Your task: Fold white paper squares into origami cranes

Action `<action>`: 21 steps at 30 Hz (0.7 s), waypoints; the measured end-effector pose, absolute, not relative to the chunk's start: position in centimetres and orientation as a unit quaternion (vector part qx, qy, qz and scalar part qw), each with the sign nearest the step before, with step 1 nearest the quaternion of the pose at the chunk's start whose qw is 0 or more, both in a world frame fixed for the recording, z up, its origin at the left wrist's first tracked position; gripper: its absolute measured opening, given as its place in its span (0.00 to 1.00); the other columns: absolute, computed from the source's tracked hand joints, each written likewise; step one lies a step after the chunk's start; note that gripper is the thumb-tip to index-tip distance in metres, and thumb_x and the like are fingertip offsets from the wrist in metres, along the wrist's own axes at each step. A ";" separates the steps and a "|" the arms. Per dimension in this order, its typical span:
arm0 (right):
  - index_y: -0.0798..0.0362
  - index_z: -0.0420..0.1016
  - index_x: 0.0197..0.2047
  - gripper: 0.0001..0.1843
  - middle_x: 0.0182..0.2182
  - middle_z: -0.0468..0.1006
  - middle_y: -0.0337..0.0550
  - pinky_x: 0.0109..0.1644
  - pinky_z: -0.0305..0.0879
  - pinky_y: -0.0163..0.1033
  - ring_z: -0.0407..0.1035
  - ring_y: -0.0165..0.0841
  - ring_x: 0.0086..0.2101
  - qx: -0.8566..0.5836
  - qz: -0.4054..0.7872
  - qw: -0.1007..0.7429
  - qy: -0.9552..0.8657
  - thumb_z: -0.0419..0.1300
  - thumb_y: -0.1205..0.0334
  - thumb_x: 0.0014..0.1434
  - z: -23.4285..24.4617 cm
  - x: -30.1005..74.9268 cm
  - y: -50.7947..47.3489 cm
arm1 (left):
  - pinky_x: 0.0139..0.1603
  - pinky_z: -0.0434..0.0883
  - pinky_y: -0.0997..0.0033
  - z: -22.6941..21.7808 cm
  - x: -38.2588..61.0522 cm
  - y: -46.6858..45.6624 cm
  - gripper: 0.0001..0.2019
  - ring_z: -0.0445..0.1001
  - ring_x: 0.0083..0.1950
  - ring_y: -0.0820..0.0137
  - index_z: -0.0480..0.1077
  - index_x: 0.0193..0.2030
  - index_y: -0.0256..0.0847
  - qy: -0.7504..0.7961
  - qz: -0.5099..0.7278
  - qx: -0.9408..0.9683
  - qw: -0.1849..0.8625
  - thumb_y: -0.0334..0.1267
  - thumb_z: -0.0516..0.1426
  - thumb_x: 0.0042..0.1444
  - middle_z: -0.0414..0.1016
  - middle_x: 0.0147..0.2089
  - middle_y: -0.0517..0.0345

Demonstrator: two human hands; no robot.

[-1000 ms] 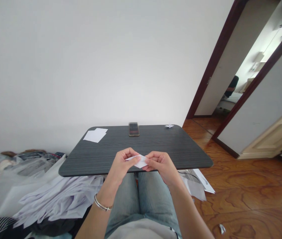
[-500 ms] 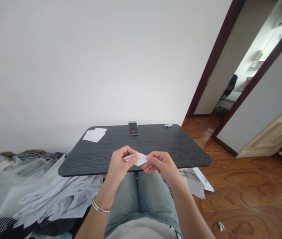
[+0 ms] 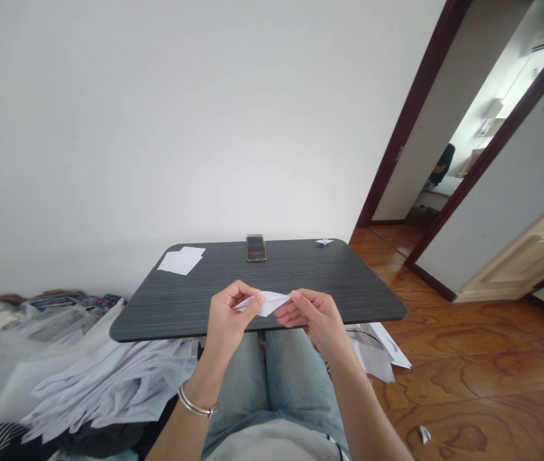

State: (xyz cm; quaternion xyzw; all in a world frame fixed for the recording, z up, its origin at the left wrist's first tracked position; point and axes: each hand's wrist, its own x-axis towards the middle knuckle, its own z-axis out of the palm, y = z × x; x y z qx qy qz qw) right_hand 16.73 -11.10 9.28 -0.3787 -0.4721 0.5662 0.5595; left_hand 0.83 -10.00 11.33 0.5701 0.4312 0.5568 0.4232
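Between my hands, above the near edge of the dark table, is a small folded piece of white paper with pointed ends and a crease along its length. My left hand pinches its left part, thumb on top. At the right tip, my right hand grips the paper between thumb and index finger, its other fingers stretched beneath. The fingers hide both ends of the paper.
White paper sheets lie at the table's back left. A phone stands at the back middle, and a small folded white paper figure at the back right. Piled clothes are at left; a paper scrap lies on the wooden floor.
My right hand has shifted slightly right, its grip now closer to the paper's right tip, so more of the paper shows. My left hand keeps its pinch.
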 end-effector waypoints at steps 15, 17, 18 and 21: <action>0.55 0.72 0.26 0.13 0.18 0.78 0.38 0.23 0.70 0.29 0.72 0.27 0.19 -0.349 0.500 0.650 -0.454 0.65 0.54 0.49 9.4 15.7 -11.6 | 0.27 0.64 0.79 10.8 1.6 -11.1 0.07 0.67 0.26 0.75 0.68 0.25 0.36 0.384 0.595 0.588 0.390 0.36 0.61 0.46 0.70 0.23 0.61; 0.55 0.72 0.27 0.12 0.18 0.77 0.38 0.23 0.69 0.28 0.71 0.26 0.19 -0.340 0.490 0.656 -0.461 0.64 0.55 0.51 9.4 15.7 -11.7 | 0.26 0.63 0.80 10.5 1.6 -11.1 0.07 0.67 0.26 0.76 0.68 0.25 0.36 0.377 0.602 0.577 0.403 0.36 0.62 0.46 0.70 0.23 0.62; 0.55 0.72 0.28 0.11 0.19 0.77 0.37 0.24 0.69 0.28 0.71 0.26 0.20 -0.336 0.484 0.661 -0.465 0.64 0.56 0.51 9.4 15.7 -11.7 | 0.26 0.63 0.80 10.4 1.6 -11.1 0.07 0.66 0.25 0.77 0.68 0.25 0.36 0.373 0.606 0.571 0.409 0.36 0.62 0.46 0.69 0.23 0.62; 0.53 0.72 0.34 0.09 0.21 0.77 0.36 0.25 0.70 0.29 0.72 0.27 0.21 -0.320 0.460 0.678 -0.476 0.65 0.59 0.50 9.3 15.9 -11.9 | 0.26 0.63 0.81 10.1 1.6 -11.0 0.07 0.66 0.25 0.78 0.68 0.25 0.36 0.364 0.617 0.554 0.425 0.35 0.62 0.46 0.69 0.23 0.63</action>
